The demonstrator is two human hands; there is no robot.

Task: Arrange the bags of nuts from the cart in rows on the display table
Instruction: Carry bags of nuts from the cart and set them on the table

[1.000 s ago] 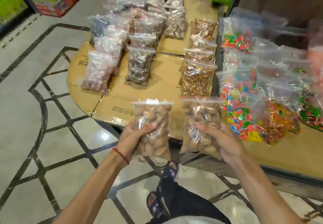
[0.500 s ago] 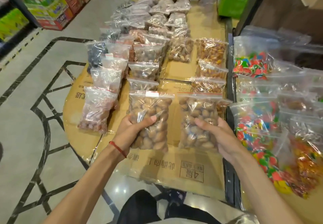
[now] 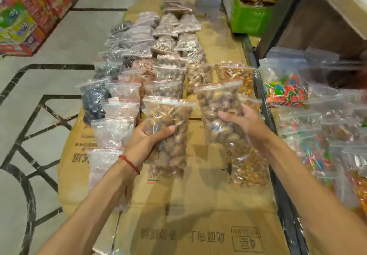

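The left hand [image 3: 146,142] grips a clear zip bag of brown nuts [image 3: 168,133] at mid-height; the right hand [image 3: 245,124] clasps a second clear nut bag [image 3: 218,111], both above the cardboard-covered display table [image 3: 198,215], near its right edge.

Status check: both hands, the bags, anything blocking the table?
Left hand grips one nut bag. Right hand grips a second bag. Both over bare cardboard, none blocking.
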